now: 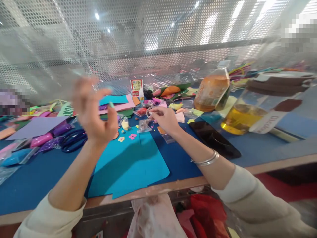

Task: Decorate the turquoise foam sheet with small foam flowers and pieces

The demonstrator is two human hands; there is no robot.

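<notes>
My left hand point(95, 112) is raised above the table, blurred by motion, fingers curled with a tiny pale green bit point(111, 104) at the fingertips. My right hand point(163, 119) reaches forward over the blue table and rests on small clear plastic bags point(145, 125), its fingers pinched at a clear bag edge. A silver bangle point(205, 161) circles the right wrist. A turquoise foam sheet point(128, 162) lies in front of me, with small flower cutouts point(126, 137) near its far edge.
Scissors point(73, 140) and coloured clay packets point(42, 138) lie at left. A black phone point(214, 138) lies at right, beside two bottles point(211, 89) of orange and yellow liquid. Coloured foam sheets point(119, 100) and a glue bottle point(136, 87) stand before the perforated metal wall.
</notes>
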